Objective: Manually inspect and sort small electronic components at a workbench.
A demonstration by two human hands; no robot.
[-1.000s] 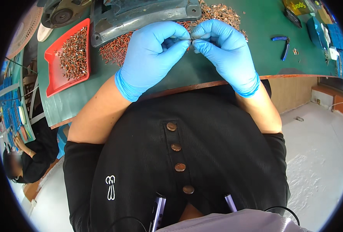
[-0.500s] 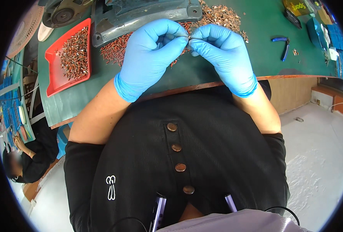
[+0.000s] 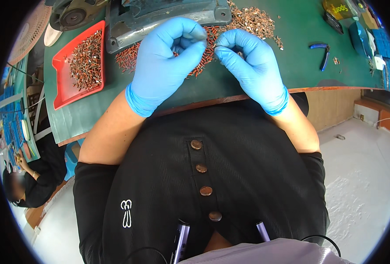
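Your blue-gloved left hand [image 3: 164, 66] and blue-gloved right hand [image 3: 252, 66] meet fingertip to fingertip just above the near edge of the green table [image 3: 265, 75], fingers pinched together on what seems one small reddish-brown metal piece, too tiny to make out. Right behind them the loose heap of such pieces [image 3: 195, 48] is still large, while the red plastic tray [image 3: 61, 88] to your left holds a fair share, so I judge much remains. Farther back, the grey metal machine base [image 3: 168, 20] crowds the heap, and blue-handled pliers [image 3: 323, 53] lie well apart to the right.
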